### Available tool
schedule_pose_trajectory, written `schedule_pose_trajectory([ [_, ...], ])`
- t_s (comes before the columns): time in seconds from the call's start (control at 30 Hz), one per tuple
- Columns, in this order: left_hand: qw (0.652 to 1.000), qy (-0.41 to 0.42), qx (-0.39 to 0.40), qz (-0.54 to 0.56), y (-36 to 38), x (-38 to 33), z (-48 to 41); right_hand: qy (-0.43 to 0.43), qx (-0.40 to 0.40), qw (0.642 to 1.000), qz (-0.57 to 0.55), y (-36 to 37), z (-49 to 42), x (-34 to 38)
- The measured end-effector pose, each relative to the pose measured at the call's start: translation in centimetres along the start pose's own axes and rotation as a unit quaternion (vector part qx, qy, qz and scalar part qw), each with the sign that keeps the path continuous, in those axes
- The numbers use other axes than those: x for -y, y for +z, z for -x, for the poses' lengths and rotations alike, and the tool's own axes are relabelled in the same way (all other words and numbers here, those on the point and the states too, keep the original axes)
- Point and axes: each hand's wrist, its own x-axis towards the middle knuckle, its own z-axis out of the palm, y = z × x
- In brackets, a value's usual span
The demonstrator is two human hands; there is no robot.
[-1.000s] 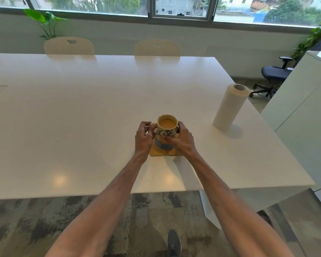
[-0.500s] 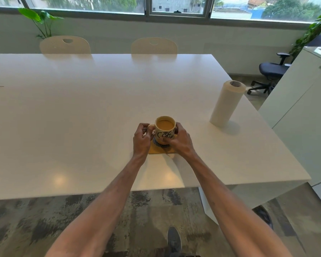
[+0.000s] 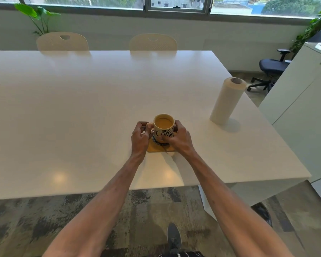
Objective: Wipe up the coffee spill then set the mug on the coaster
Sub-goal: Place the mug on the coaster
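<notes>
A cream mug with black lettering holds light brown coffee and stands on a yellow square coaster near the front of the white table. My left hand grips the mug's handle on its left side. My right hand wraps around the mug's right side and front, covering part of the coaster. No spill shows on the tabletop.
A paper towel roll stands upright near the table's right edge. Two cream chairs line the far side. A white cabinet and a dark office chair sit to the right.
The mug has come down a little onto the coaster, both hands still around it. The camera has shifted slightly.
</notes>
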Motion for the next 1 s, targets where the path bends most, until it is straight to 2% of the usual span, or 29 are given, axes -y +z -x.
schedule_pose_trajectory([
  [1.0, 1.0, 0.017, 0.005, 0.011, 0.23, 0.87, -0.06, -0.01, 0.0, 1.0, -0.001, -0.26, -0.09, -0.31],
])
